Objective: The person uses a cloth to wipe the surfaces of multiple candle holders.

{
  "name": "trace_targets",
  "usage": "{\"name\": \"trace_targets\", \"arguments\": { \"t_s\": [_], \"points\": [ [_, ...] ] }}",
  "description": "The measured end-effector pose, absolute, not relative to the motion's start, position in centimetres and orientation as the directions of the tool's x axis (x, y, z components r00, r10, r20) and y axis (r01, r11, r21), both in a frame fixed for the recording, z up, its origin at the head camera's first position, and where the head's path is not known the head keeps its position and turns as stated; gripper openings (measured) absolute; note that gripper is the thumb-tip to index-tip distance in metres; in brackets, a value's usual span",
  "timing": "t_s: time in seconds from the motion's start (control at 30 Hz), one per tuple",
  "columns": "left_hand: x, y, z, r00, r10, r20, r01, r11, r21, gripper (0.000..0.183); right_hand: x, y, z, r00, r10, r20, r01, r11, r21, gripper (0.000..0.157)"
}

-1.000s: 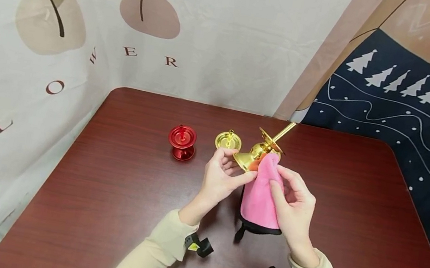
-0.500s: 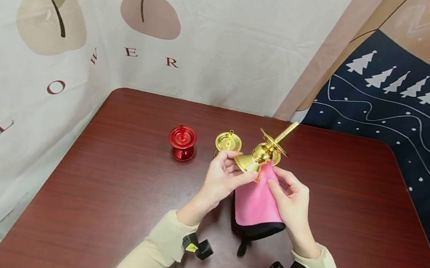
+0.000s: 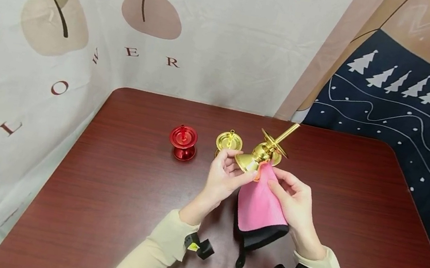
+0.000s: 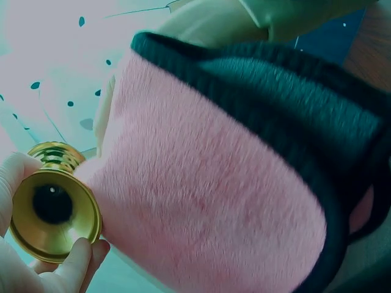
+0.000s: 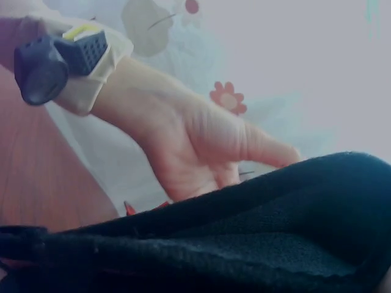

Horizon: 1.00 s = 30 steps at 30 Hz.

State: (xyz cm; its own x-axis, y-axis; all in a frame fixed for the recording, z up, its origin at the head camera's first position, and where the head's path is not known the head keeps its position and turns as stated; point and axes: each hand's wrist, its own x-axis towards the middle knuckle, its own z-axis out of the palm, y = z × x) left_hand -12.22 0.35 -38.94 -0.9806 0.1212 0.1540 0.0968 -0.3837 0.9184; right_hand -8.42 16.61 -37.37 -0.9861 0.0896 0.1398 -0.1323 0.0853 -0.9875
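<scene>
In the head view my left hand (image 3: 222,177) grips the flared foot of a gold candlestick (image 3: 263,152), which tilts with its thin rod pointing up and to the right. My right hand (image 3: 291,197) pinches a pink cloth (image 3: 260,207) with a black border, its top bunched against the candlestick just above the foot. The rest of the cloth hangs down over the table. From the left wrist, the hollow underside of the candlestick (image 4: 58,238) shows between thumb and fingers, beside the pink cloth (image 4: 208,171). The cloth's black side (image 5: 263,244) hides the right fingers in the right wrist view.
A red candle holder (image 3: 183,140) stands on the brown table (image 3: 104,191) left of my hands. Just behind my left hand is a second, gold candle holder (image 3: 229,141), partly covered by it. Printed curtains (image 3: 232,52) hang behind the table.
The right hand and the cloth's gathered top have slid down the candlestick toward its foot. The cloth's hem hangs lower and shows more black. My left hand keeps nearly the same place.
</scene>
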Motion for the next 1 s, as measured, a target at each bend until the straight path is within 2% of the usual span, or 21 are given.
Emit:
{"name": "trace_targets", "arguments": {
  "t_s": [0.27,0.47,0.7,1.0],
  "points": [
    [-12.3,0.3,-39.0,-0.976,0.147,0.160,0.091,-0.394,0.914,0.059,-7.1,16.8,-36.5,-0.977,0.034,0.209,-0.204,0.101,-0.974,0.024],
    [-12.3,0.3,-39.2,-0.963,0.186,0.197,0.117,-0.369,0.922,0.050,-6.7,16.8,-36.5,-0.963,0.004,0.268,-0.267,0.071,-0.961,0.023],
    [-12.2,0.2,-39.2,-0.968,0.170,0.186,0.111,-0.376,0.920,0.053,-6.7,16.6,-36.6,-0.943,-0.034,0.330,-0.331,0.052,-0.942,0.022],
    [-12.5,0.5,-39.7,-0.983,0.100,0.156,0.118,-0.309,0.944,0.034,-6.9,16.5,-37.0,-0.933,-0.044,0.358,-0.360,0.081,-0.929,0.023]
  ]
}}
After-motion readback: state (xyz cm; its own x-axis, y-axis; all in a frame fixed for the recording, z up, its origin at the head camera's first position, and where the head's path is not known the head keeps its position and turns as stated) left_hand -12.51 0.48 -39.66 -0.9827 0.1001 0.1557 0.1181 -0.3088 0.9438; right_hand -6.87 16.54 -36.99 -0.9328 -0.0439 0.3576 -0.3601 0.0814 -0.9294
